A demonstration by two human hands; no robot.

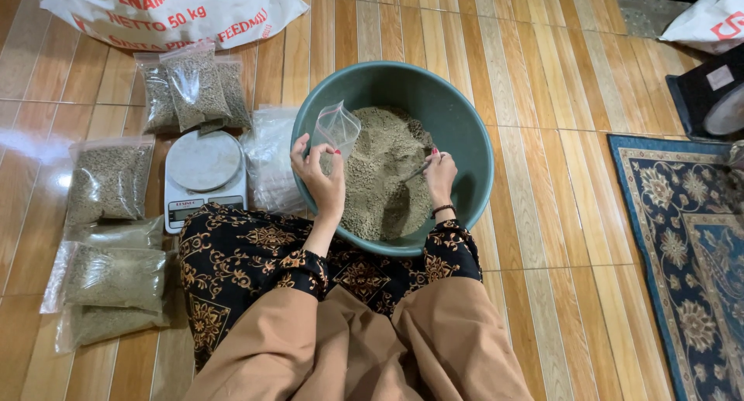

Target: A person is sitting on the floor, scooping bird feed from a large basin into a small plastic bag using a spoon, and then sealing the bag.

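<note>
Sitting on the wooden floor [542, 238], facing a green basin [465, 137] heaped with greenish-brown pellets [384, 176] at 12 o'clock. Left hand [319, 176] closing around the lower part of a small clear plastic bag [337, 127], holding it upright and open-mouthed over the basin's 9 o'clock rim. Right hand [439, 172] gripping a thin metal spoon [416, 172], fingers curled tight on the handle, its tip resting in the pellets toward the centre of the heap. Lying just beside the basin at 9 o'clock, a stack of empty clear bags [269, 161], and further out a small white kitchen scale [204, 176]. Resting at 11 o'clock of the scale, three filled pellet bags [194, 87], below a large white sack [174, 10]. Lying at 8 o'clock on the floor, more filled bags [108, 230]. Showing at 3 o'clock, well apart from the basin, a patterned blue rug [686, 246].
</note>
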